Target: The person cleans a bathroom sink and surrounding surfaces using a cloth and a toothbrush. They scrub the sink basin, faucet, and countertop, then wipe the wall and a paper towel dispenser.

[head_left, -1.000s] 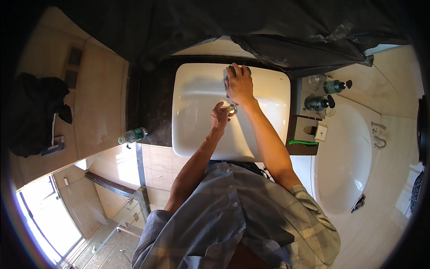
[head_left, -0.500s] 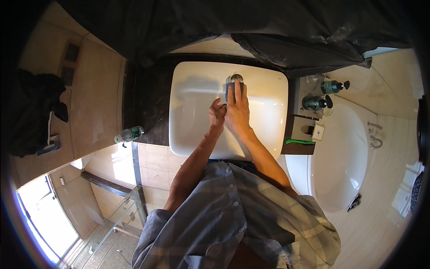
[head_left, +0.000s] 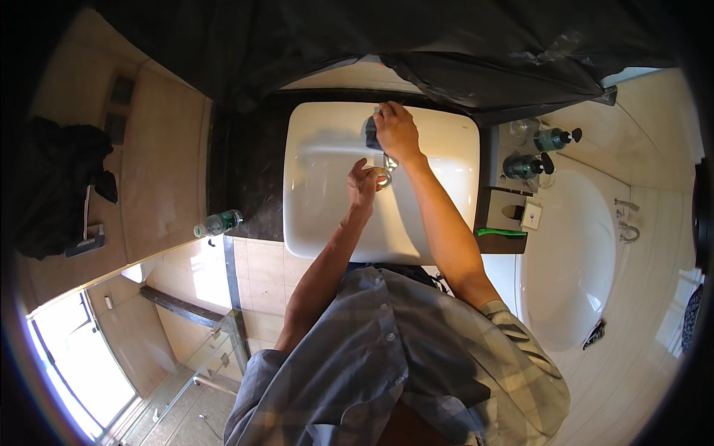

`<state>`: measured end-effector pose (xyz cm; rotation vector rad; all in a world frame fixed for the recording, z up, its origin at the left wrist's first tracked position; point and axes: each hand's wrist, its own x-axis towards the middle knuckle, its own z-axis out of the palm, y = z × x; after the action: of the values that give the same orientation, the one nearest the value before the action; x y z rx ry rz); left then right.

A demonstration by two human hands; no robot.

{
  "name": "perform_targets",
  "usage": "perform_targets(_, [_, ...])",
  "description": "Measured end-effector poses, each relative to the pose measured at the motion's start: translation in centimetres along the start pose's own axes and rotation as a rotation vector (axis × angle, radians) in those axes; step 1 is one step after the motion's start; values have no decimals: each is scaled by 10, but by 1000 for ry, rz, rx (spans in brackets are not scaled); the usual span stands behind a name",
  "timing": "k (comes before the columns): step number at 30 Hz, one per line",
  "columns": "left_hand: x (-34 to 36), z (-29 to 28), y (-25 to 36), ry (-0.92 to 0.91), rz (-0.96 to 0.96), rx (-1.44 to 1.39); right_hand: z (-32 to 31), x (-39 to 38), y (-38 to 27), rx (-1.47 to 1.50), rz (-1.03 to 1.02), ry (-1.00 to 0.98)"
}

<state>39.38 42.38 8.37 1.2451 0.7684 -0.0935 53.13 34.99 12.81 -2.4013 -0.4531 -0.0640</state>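
A chrome faucet (head_left: 390, 161) stands in the white washbasin (head_left: 320, 223), its round spout end toward me. At its far end my right hand (head_left: 397, 132) grips a dark grey cloth or sponge (head_left: 371, 134), which sticks out to the left of the fingers. The right fingers bend over the far part of the faucet and hide it. My left hand (head_left: 362, 186) is at the near end, its curled fingertips against the round spout; part of their grip is hidden.
Two dark pump bottles (head_left: 523, 166) stand right of the basin, near a bright green-handled item (head_left: 500, 233) and a small white box (head_left: 531, 215). A clear bottle (head_left: 219, 223) lies on the left. A bathtub (head_left: 569, 260) is at the right; black sheeting (head_left: 446, 44) hangs beyond.
My right hand has moved away from me along the faucet with the dark cloth or sponge, uncovering the spout. My left hand has stayed by the spout.
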Motion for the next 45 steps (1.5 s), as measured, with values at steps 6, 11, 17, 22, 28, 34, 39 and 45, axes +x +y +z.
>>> perform_targets(6, [6,4,-10,16,290,11,5,5,28,316,339,-52])
perform_targets(11, [6,5,-1,144,380,160,-16,0,-21,-328,182,-68])
perform_targets(17, [17,12,-21,193,559,365,-11,9,-48,-691,-29,-457])
perform_targets(22, [8,7,-8,204,443,363,-20,26,-52,-847,-290,-731])
perform_targets(28, [9,2,-13,221,454,328,-9,38,-57,-840,22,-727])
perform_targets(34, [19,2,-25,175,420,300,-28,29,-39,-386,272,-493])
perform_targets(39, [22,1,-32,102,456,198,-35,32,-26,-190,507,-436])
perform_targets(45, [23,0,-32,91,338,179,-41,31,-20,-109,638,-378])
